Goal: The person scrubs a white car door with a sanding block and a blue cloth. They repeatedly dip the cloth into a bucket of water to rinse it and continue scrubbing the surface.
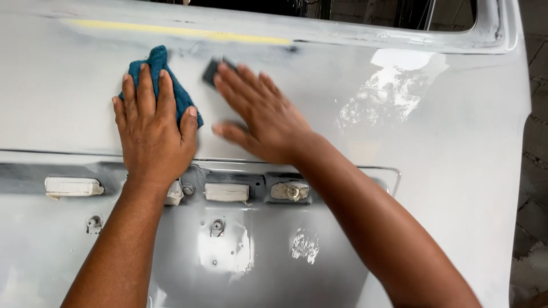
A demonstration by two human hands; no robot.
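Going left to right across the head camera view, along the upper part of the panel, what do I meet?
Teal cloth under the left hand → dark sanding block under the right hand → shiny glare patch on the grey panel.
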